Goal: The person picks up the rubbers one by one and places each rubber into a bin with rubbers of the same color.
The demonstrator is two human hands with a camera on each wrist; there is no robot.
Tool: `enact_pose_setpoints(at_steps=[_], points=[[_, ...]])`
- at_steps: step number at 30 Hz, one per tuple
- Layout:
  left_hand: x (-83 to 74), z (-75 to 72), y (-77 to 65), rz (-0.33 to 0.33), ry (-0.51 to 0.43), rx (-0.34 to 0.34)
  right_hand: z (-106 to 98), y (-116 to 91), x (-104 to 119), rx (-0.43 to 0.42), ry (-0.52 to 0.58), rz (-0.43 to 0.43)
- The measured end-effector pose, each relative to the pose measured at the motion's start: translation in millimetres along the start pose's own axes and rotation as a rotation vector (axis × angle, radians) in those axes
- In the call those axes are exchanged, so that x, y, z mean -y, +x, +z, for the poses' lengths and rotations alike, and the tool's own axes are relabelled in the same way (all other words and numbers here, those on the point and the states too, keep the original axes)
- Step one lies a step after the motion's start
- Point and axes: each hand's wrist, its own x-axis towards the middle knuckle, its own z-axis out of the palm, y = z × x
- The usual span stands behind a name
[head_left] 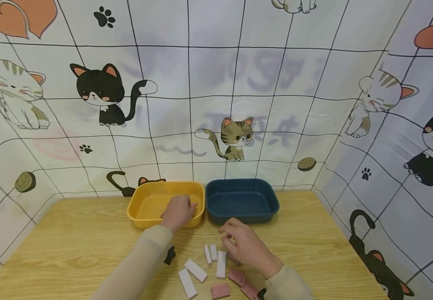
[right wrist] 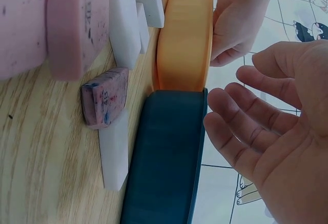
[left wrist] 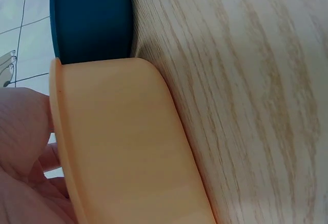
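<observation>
My left hand (head_left: pixel 179 211) reaches over the near rim of a yellow plastic bin (head_left: pixel 147 221). Its fingers (left wrist: pixel 49 156) go down inside behind the wall, and I cannot tell whether they hold anything. Bent loosely, with nothing in its grasp, my right hand (head_left: pixel 249 249) hovers above the table in front of a dark blue bin (head_left: pixel 242 217). Below and beside it lie several pink erasers (head_left: pixel 220 290); one speckled eraser (right wrist: pixel 107 98), marked 4B, rests partly over a white block (right wrist: pixel 115 157). More white blocks (head_left: pixel 195 270), slim and rectangular, lie left of the right hand.
Both bins stand side by side at the back of the wooden table (head_left: pixel 77 246), against a cat-patterned curtain (head_left: pixel 171 83). A similar curtain (head_left: pixel 400 146) hangs along the right side. A small black object (head_left: pixel 169 255) shows beside the left sleeve.
</observation>
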Motion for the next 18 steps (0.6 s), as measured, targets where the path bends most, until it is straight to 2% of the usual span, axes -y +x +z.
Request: enact_pose_setpoints(at_steps=[6,18], points=[[0.4,3.3,5.9,-0.045,0.017,0.022,0,-1,-1,0.010,0.005,0.010],[-2.8,3.9,13.9,-0.142,-0.020,0.083,0,-1,1,0.024,-0.003,0.025]])
